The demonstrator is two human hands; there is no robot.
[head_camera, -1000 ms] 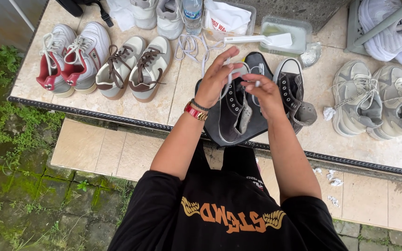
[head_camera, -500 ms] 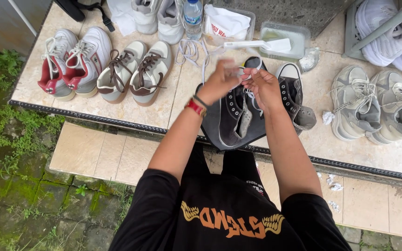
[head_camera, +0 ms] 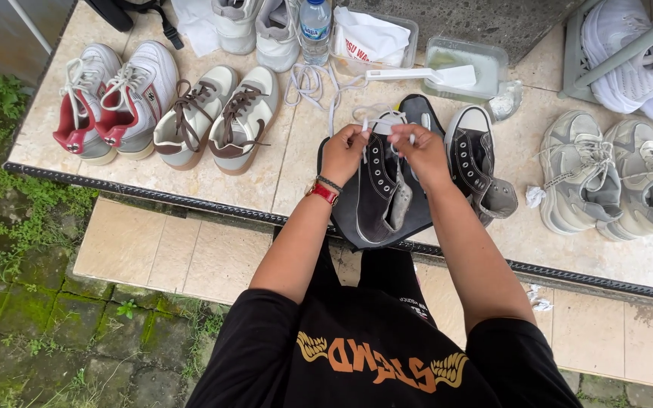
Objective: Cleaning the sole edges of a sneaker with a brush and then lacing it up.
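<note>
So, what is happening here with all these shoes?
A person stands at a tiled ledge and works on a black high-top sneaker lying on a dark cloth. Both hands are at its toe end: the left hand and the right hand each pinch a white lace, with the lace ends pulled up. The matching sneaker lies just to the right. Other pairs stand around, including brown-laced shoes and grey trainers.
</note>
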